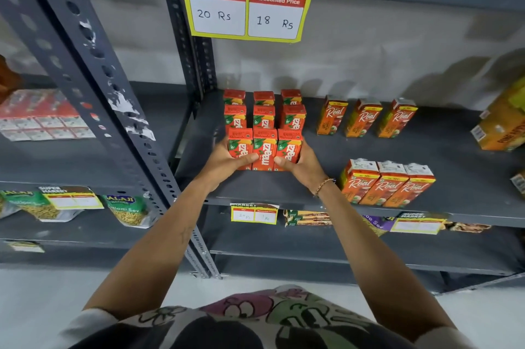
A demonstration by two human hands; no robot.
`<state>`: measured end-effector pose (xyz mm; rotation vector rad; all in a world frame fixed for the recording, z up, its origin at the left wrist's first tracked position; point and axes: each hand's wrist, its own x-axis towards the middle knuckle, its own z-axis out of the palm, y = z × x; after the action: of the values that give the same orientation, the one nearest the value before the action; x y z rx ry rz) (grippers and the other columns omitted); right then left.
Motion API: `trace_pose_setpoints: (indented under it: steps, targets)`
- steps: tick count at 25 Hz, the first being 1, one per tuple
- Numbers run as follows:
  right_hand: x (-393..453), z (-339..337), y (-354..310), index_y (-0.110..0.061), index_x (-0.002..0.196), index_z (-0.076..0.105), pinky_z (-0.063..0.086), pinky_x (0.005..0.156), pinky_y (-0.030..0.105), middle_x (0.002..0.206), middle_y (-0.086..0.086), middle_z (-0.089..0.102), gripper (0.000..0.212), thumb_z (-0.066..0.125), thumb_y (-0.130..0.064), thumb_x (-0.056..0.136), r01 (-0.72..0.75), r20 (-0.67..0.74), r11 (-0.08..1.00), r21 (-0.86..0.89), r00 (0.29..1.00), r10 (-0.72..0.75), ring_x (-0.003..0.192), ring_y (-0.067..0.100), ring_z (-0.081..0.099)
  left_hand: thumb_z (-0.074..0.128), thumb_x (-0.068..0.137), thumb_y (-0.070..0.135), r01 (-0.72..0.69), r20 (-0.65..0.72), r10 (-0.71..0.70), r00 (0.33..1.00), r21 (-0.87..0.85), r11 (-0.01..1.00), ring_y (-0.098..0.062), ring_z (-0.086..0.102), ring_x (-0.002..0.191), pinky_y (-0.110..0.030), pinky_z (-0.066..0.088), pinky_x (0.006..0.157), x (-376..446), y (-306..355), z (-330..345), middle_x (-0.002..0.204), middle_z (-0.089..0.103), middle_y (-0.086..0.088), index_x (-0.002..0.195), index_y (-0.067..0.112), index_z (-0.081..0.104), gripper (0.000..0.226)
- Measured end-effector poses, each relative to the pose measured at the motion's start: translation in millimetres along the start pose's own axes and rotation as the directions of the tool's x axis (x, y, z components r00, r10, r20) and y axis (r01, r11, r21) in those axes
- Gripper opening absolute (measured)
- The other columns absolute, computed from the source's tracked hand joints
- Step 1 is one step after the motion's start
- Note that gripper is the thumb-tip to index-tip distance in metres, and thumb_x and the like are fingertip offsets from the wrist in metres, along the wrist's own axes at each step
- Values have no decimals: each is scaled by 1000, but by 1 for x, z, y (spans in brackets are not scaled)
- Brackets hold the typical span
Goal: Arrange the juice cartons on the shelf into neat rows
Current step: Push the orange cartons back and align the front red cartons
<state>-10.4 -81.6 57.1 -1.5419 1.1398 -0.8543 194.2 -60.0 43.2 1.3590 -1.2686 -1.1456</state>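
Hands [227,161] [304,162] clasp front Maaza cartons [264,148], hiding lower corners.

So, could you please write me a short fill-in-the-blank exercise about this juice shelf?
1. The left hand and right hand press together the front row of ___ Maaza cartons.
2. On the price sign, the discounted price reads ___ Rs.
3. The front row of Real cartons stands to the ___ of the Maaza cartons.
4. A beaded bracelet sits on the ___ wrist.

Missing words: three; 18; right; right
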Motion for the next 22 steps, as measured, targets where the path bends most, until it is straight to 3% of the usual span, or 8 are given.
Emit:
trace_pose_setpoints:
  steps: [3,7,11,19,22]
  targets:
    - [-4,0,0,-22,121,42,53,74,10,109,-12,62,86,76,-60,51,5,34,1000,27,999,-6,95,-7,65,79,75,17,2,32,-1,999,-26,1000,-10,67,101,-32,54,88,-1,0,-1,113,69,1,126,14,53,57]
    - [-19,6,1,-27,118,42,54,80,14,111,-12,61,64,73,-40,63,-3,51,999,35,999,2,97,-7,64,80,71,21,35,86,-32,996,-31,999,-12,66,103,-32,54,88,-14,-2,-6,114,69,-1,126,13,54,61]
    - [-30,12,10,-20,125,40,49,94,27,111,-8,60,51,68,-15,83,-33,22,999,-33,999,34,102,2,61,80,68,22,47,157,-40,987,-38,998,-15,67,103,-33,55,85,-28,-2,-11,112,70,-3,124,11,56,61]
    - [-51,24,16,-8,130,39,48,100,44,122,9,60,54,67,-11,84,-41,-35,998,-51,999,39,115,22,59,76,70,18,56,215,-44,976,-49,997,-19,67,105,-33,54,87,-47,-4,-13,114,69,-9,121,8,57,56]
    - [-53,26,12,-8,131,38,48,99,40,119,5,60,54,65,-10,85,-53,-23,998,-32,998,52,113,19,59,75,72,16,51,212,-37,977,-59,997,-18,67,103,-32,54,86,-50,-2,-11,112,69,-6,117,13,59,48]
